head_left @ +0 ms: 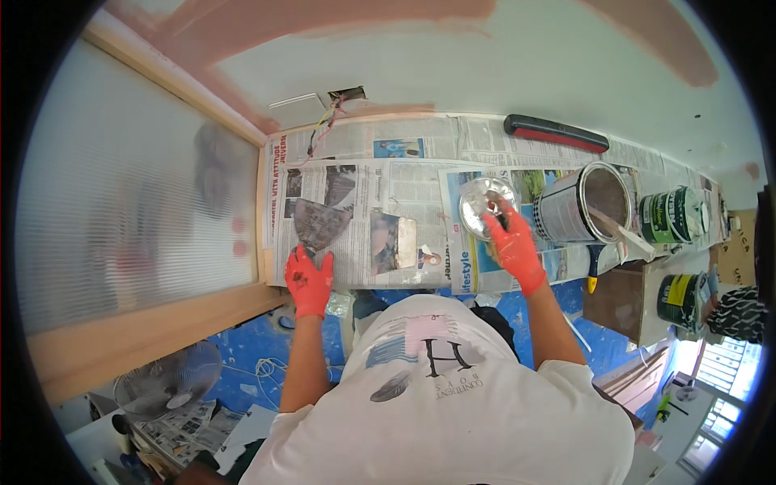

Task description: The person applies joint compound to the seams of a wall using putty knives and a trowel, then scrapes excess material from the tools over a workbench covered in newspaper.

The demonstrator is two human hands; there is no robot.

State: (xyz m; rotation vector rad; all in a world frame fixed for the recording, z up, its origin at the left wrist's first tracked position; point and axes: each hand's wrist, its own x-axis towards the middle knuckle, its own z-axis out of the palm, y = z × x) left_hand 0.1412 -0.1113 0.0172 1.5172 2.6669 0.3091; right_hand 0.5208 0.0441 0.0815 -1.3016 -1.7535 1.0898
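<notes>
My left hand (309,280), in a stained red glove, grips a scraper (322,225) with a broad, fan-shaped, smeared blade lying over the newspaper (356,271). My right hand (514,249), also gloved in red, reaches over a round shiny metal lid (477,224). Its fingers are bent together near the lid's middle, where a dark spot shows; what they pinch is too small to make out. Right of this hand, a large metal can (562,208) is tipped, its mouth showing brown contents. A flat stirring stick (634,238) leans out of it. Between the hands lies a brown-and-cream flat patch.
A black-and-red bar-shaped tool (556,133) lies by the wall. Green tubs (664,217) and a yellow-tipped brush (594,267) are at right. Loose wires (326,129) hang from a wall box. A ribbed translucent panel (121,194) bounds the left; a fan (170,378) stands below it.
</notes>
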